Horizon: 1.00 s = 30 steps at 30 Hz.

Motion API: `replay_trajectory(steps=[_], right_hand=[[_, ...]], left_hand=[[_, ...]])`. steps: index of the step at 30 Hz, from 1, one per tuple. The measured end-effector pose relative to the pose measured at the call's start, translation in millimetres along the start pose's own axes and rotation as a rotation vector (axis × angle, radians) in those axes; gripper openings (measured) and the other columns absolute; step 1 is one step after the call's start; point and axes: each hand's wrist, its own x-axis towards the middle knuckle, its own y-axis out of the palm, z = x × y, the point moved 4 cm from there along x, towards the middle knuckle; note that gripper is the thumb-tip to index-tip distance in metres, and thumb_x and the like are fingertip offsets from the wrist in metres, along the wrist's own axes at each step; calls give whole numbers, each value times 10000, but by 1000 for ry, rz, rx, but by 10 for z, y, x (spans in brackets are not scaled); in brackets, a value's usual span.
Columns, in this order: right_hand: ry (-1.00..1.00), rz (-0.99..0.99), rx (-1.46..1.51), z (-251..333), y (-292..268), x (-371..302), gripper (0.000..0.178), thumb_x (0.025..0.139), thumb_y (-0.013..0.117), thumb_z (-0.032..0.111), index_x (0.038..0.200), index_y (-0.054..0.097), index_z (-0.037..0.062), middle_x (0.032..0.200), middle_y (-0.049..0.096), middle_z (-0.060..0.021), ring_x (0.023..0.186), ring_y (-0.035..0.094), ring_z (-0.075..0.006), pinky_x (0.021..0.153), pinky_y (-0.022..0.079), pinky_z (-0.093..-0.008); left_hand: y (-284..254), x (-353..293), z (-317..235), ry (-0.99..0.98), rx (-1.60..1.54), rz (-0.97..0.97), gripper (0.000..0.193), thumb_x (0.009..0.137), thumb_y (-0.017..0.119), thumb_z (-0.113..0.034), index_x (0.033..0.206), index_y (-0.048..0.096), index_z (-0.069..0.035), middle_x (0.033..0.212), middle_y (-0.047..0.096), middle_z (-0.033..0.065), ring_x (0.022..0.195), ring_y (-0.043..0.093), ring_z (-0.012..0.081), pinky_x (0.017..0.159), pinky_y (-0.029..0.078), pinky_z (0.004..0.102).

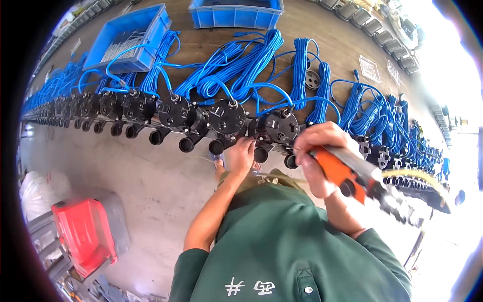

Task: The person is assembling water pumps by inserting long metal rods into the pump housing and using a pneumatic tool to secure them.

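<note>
An orange-and-black power screwdriver was gripped firmly in the right hand, its front end pressed against a black round pump unit at the workbench edge. The left hand was closed on the underside of that unit. Blue coiled cables were laid behind the row.

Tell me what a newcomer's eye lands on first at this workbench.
First the bundles of coiled bright blue cable spread across the brown wooden bench top, each leading to a round black plastic pump body in a long row along the bench's near edge. Next, the orange-and-black power screwdriver in the right hand, low right of centre, while the left hand touches a pump.
</note>
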Motion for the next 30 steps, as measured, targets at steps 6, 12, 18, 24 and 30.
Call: replay_trajectory(steps=[6, 12, 18, 24, 30], right_hand=[[346, -38, 405, -674, 342, -205, 299, 797, 551, -58, 1091, 541, -5, 913, 608, -131, 700, 600, -162, 640, 521, -302], [347, -47, 355, -955, 519, -182, 227, 743, 616, -73, 959, 631, -3, 847, 658, -54, 766, 637, -126, 692, 529, -271], [267, 28, 289, -813, 543, 2, 237, 734, 621, -57, 965, 649, -16, 868, 678, -75, 767, 651, -128, 691, 541, -270], [260, -148, 346, -341, -187, -29, 345, 774, 614, -37, 1117, 582, -20, 926, 635, -135, 697, 601, -151, 650, 531, -298], [85, -547, 261, -274, -870, -249, 330, 734, 614, -62, 1060, 628, -8, 846, 658, -120, 696, 639, -160, 637, 538, -284]], left_hand=[[103, -100, 60, 55, 107, -107, 152, 900, 671, -73, 1031, 723, -15, 941, 691, 134, 787, 681, 356, 687, 546, 432], [134, -105, 36, 49, 115, -102, 152, 892, 665, -57, 1024, 729, -17, 912, 687, 144, 771, 673, 361, 681, 540, 446], [158, -49, 75, 54, 85, -81, 154, 887, 671, -70, 1022, 735, -37, 888, 681, 159, 772, 672, 374, 681, 537, 453], [-807, 131, -985, -33, 32, -71, 117, 884, 704, -62, 982, 734, -6, 864, 706, 149, 712, 701, 296, 632, 552, 376], [-1431, 1760, -2209, 259, 12, 53, 103, 927, 680, -72, 977, 727, 4, 877, 722, 69, 787, 658, 120, 712, 502, 266]])
